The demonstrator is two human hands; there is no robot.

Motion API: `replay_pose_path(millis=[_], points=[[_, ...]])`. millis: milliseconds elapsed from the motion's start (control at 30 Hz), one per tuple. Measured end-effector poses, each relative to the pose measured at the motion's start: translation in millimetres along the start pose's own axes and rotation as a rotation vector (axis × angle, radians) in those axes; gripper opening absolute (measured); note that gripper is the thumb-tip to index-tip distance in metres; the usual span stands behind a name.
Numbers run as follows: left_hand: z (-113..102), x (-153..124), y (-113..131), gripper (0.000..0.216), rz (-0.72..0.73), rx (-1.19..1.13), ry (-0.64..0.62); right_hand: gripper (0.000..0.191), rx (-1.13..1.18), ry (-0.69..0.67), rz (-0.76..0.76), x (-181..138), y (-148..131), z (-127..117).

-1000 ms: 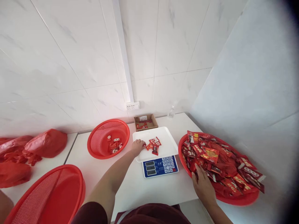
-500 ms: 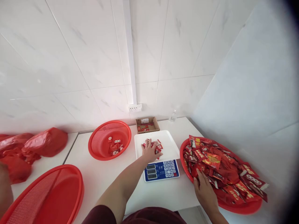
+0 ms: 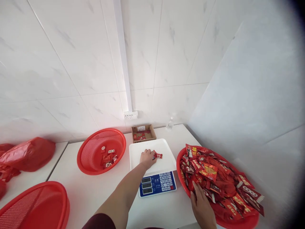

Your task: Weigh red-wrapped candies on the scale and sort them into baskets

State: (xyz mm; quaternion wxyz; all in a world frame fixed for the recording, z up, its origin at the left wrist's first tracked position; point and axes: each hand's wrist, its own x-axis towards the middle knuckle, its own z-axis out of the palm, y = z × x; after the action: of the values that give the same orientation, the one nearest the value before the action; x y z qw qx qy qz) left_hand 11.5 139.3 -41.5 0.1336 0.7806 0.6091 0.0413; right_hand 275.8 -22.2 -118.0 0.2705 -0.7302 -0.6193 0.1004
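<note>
My left hand (image 3: 147,158) rests on the white tray of a blue-faced weighing scale (image 3: 157,184), fingers curled over red candy packets (image 3: 157,155) that stick out to its right. My right hand (image 3: 202,205) lies flat on the near rim of a large red basket (image 3: 181,152) heaped with several red wrapped candies (image 3: 214,178). A smaller red mesh basket (image 3: 90,152) left of the scale holds a few candies (image 3: 108,157).
A small cardboard box (image 3: 142,132) and a clear bottle (image 3: 169,124) stand by the tiled wall, under a socket (image 3: 130,115). Red plastic bags (image 3: 27,154) lie at the far left. Another red basket (image 3: 33,205) sits at the near left.
My left hand went from the tray's left edge onto the candies and has gathered most of them; fewer lie loose on the tray. My right hand stays on the basket rim.
</note>
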Motion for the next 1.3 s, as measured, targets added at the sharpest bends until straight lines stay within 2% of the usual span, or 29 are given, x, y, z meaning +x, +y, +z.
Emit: replay_pose_path(millis=[333,533,733,900,967,1100,1200,1300], points=[[-10,5,-7,0.018,-0.138,-0.139,0.112,0.053,0.001,-0.026,0.006,1,-5,-5],[-20,8,-6,0.011,-0.161,-0.207,0.115,0.055,-0.019,-0.06,0.043,1,-8,-7],[-23,8,11,0.019,-0.079,-0.229,0.0,0.053,-0.019,-0.063,0.038,1,-12,-11],[-25,13,20,0.058,0.022,-0.163,-0.175,0.053,-0.035,-0.055,0.027,0,-14,-12],[-28,19,22,0.065,0.057,-0.127,-0.246,0.053,-0.047,-0.053,0.031,0,-14,-12],[-34,28,28,0.047,0.073,-0.079,-0.333,0.054,-0.067,-0.059,0.037,-1,-15,-13],[-34,29,30,0.035,0.051,-0.07,-0.311,0.053,-0.073,-0.058,0.053,-1,-16,-13],[-34,24,22,0.034,0.011,-0.089,-0.28,0.052,-0.078,-0.049,0.045,0,-17,-13]])
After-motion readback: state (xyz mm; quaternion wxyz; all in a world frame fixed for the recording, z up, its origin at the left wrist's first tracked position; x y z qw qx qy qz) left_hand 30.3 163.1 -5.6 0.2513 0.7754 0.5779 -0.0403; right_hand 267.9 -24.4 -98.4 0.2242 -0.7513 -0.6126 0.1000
